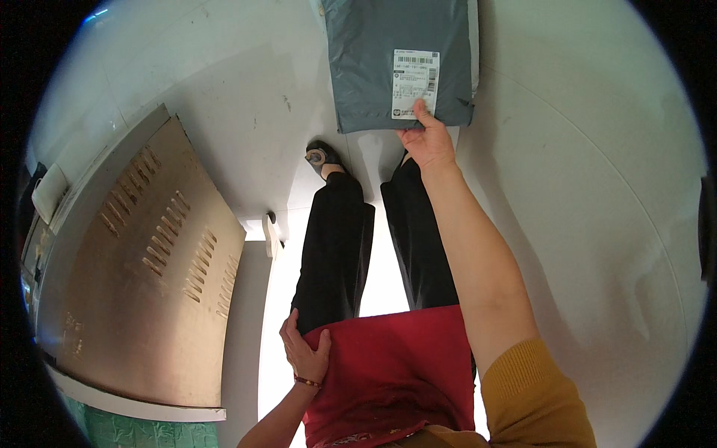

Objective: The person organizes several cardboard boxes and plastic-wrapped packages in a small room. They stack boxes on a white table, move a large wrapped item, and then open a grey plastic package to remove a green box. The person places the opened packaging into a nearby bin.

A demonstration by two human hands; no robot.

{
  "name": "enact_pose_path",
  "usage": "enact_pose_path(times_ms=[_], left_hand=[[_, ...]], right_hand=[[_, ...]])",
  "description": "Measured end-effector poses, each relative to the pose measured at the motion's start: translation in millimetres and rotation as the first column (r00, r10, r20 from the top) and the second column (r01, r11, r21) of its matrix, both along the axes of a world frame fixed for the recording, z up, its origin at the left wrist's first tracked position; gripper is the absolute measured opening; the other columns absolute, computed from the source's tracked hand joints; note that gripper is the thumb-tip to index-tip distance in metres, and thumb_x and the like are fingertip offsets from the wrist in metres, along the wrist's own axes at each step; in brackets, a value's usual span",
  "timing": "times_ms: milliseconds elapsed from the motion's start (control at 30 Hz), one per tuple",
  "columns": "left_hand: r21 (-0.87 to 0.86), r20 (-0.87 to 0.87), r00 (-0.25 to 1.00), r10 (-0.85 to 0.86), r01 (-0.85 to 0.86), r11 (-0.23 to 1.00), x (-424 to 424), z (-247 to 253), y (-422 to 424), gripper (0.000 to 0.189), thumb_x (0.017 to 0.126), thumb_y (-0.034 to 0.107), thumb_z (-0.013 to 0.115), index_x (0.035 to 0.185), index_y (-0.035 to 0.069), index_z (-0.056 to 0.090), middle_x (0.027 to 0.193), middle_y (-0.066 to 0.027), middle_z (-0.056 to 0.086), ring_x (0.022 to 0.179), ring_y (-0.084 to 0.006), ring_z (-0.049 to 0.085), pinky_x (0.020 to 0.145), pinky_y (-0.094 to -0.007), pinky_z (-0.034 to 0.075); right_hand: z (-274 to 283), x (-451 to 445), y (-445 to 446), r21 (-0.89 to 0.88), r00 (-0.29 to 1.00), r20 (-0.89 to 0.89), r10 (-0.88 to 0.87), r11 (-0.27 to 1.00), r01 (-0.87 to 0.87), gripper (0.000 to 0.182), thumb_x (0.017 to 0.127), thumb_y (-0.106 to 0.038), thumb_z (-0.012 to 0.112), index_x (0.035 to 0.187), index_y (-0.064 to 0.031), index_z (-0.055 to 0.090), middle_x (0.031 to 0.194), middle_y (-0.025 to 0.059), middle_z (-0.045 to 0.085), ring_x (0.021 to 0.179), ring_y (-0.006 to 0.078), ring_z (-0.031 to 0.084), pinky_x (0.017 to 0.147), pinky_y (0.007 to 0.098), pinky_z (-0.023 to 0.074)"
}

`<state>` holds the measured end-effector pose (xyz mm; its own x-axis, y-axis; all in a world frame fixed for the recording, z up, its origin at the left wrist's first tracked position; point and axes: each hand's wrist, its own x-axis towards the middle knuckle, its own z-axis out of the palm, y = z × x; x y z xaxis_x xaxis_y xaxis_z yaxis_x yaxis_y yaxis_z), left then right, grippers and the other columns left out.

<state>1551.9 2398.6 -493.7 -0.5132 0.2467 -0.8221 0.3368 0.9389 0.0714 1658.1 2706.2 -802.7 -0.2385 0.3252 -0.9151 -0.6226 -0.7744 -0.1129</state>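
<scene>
A grey plastic mailing bag (pixel 364 67) with a white printed label (pixel 415 78) is at the top of the view. My right hand (pixel 428 134) grips its near edge, the thumb on top over the label's lower part and the fingers beneath, mostly hidden. The bag's far end lies outside the view. My left hand (pixel 305 350), with a beaded bracelet (pixel 308 382) on the wrist, rests against the side of my red apron (pixel 386 358) at the thigh. Its fingers are apart, and no object shows in it.
A metal cabinet panel (pixel 140 269) with vent slots stands at the left, above something green (pixel 151 432) at the lower left. The pale tiled floor (pixel 560 168) spreads around my feet. A dark object (pixel 707 229) shows at the right rim.
</scene>
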Motion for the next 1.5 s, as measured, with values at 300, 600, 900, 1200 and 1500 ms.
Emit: enact_pose_path(times_ms=[300,600,900,1200,1500], left_hand=[[0.003,0.002,1.0,0.008,-0.008,1.0,-2.9,-0.2,-2.7,0.069,0.074,0.015,0.067,0.133,0.005,0.033,0.124,-0.0181,0.041,0.115,-0.0344,0.043,0.097,-0.0425,0.037],[-0.002,0.016,1.0,0.024,-0.024,1.0,-4.8,0.1,-3.8,0.068,0.075,0.017,0.066,0.133,0.005,0.033,0.124,-0.0179,0.041,0.115,-0.0342,0.042,0.098,-0.0427,0.036],[-0.009,0.017,1.0,0.021,-0.021,1.0,-5.6,0.3,-3.1,0.067,0.076,0.019,0.066,0.133,0.005,0.033,0.124,-0.0183,0.041,0.115,-0.0346,0.042,0.098,-0.0431,0.036],[0.002,0.02,1.0,0.024,-0.024,1.0,-6.3,0.7,-4.0,0.068,0.076,0.018,0.066,0.133,0.004,0.033,0.124,-0.0187,0.041,0.115,-0.035,0.042,0.098,-0.0432,0.036],[-0.002,0.029,0.999,0.038,-0.038,0.999,-6.4,1.3,-2.9,0.068,0.075,0.018,0.066,0.133,0.004,0.033,0.124,-0.0187,0.041,0.116,-0.0349,0.042,0.098,-0.0434,0.035]], right_hand=[[-1.8,1.6,-1.8,-0.006,1.0,0.0,-0.002,1.0,0.002,0.032,0.084,-0.008,0.062,0.115,-0.0083,0.054,0.115,0.0076,0.058,0.109,0.0249,0.053,0.095,0.0452,0.0418],[1.1,0.4,-0.5,-0.024,1.0,0.013,0.019,1.0,-0.019,0.033,0.084,-0.008,0.063,0.115,-0.009,0.054,0.115,0.0071,0.058,0.109,0.0241,0.053,0.096,0.044,0.041],[-5.9,2.5,-3.5,0.002,1.0,0.018,0.004,1.0,-0.005,0.033,0.084,-0.008,0.063,0.116,-0.0076,0.054,0.113,0.0093,0.058,0.105,0.0273,0.054,0.094,0.0463,0.0411],[-7.5,3.4,-4.1,0.004,1.0,0.026,-0.004,1.0,0.003,0.033,0.084,-0.006,0.062,0.115,-0.0077,0.055,0.114,0.0092,0.058,0.106,0.0276,0.054,0.094,0.0469,0.0412],[-4.4,0.7,-3.0,-0.008,0.999,0.053,0.013,1.0,-0.013,0.031,0.084,-0.006,0.061,0.114,-0.0091,0.055,0.114,0.0075,0.058,0.108,0.0247,0.053,0.097,0.0459,0.0403]])
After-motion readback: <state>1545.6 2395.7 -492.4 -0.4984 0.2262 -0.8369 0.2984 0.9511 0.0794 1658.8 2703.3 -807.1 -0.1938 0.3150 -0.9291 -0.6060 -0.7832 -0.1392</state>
